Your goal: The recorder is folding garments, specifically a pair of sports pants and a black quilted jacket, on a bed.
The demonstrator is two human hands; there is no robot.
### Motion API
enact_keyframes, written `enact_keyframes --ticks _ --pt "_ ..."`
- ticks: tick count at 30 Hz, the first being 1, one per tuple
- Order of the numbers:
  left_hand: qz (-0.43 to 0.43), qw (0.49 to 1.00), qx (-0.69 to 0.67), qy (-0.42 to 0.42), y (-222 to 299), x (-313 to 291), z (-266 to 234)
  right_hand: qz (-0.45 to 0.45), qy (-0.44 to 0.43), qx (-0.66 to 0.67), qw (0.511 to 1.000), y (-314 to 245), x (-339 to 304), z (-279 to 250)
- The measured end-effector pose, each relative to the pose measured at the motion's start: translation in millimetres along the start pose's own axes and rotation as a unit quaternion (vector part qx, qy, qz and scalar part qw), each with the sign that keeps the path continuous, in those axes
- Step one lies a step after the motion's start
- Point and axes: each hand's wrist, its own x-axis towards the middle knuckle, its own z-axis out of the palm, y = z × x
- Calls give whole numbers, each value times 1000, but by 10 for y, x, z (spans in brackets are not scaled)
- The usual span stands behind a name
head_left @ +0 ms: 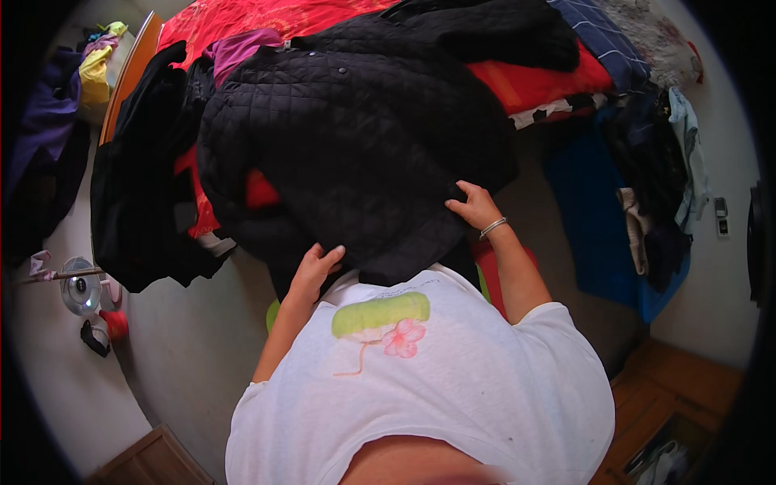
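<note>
A black quilted jacket [356, 121] lies spread over the edge of the bed, and its lower part hangs toward my lap. One sleeve stretches to the far right across the red bedding. Snap buttons show near its far edge. My left hand [311, 275] grips the jacket's near edge at the left, thumb up, the other fingers partly hidden. On the right, my right hand [477, 208], with a bracelet at the wrist, pinches the jacket's edge between thumb and fingers. Between the two hands the cloth hangs loosely, with soft folds.
Red bedding [550, 77] covers the bed. Black clothing [137, 178] hangs over its left end, near a purple cloth [241, 50]. At the right stands a blue bin [586, 218] with clothes over its side. A small fan [81, 287] is at the left.
</note>
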Motion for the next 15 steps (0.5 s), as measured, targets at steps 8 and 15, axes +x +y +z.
enact_keyframes --ticks 8,15 --pt "148 951 -263 65 318 -12 -44 -72 17 -62 995 -439 -3 157" --pt "206 970 -85 96 504 -226 -795 -213 -62 -74 972 -834 -31 463"
